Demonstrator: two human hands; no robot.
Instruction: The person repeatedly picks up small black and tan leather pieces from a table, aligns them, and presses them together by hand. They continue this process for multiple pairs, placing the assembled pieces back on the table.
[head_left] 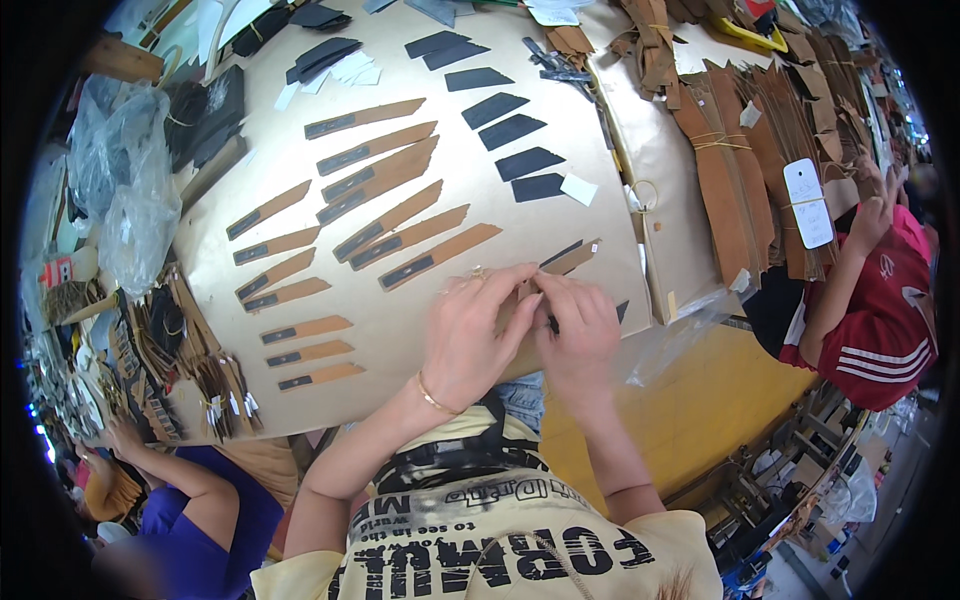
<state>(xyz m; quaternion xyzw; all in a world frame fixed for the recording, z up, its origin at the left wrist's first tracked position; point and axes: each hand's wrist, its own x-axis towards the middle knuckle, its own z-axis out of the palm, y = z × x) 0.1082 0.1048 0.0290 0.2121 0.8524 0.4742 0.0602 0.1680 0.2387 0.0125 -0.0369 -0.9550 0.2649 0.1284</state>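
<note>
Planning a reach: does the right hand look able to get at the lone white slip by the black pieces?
Probably yes: the white slip lies uncovered beyond the right hand, with only small strips between. That hand seems busy alongside the left hand, though.

Fingers (574, 300) of the left hand (465, 325) and right hand (583, 338) mask most of the brown piece (525, 290) between them, its shape unclear. Just beyond them, a brown strip (578, 259) loses its near end, its white tag (596, 247) too small to read. Right of the fingers, a dark piece (622, 311) lies partly covered; farther right, the view's rim cuts off a red-shirted person (870, 335).
</note>
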